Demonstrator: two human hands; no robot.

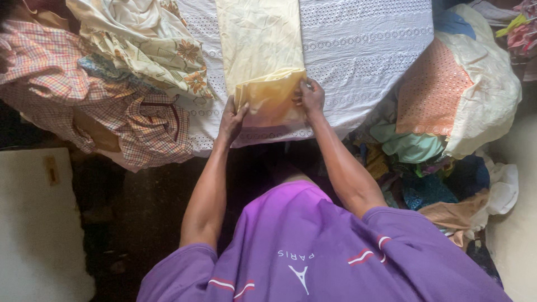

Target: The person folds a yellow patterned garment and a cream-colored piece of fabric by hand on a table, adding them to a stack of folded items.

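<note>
The pale yellow cloth (260,50) lies in a long strip down the middle of the white eyelet sheet (363,39) on the table, its near end folded up into a doubled, deeper yellow flap at the table's edge. Your left hand (231,120) pinches the flap's left edge with fingers closed on the fabric, and your right hand (310,96) grips its right edge the same way, thumb pressed onto the fold. To the left sit a crumpled checked shirt (61,84) and a floral cloth (151,50), and to the right a heap of mixed fabrics topped by an orange lace piece (430,89).
</note>
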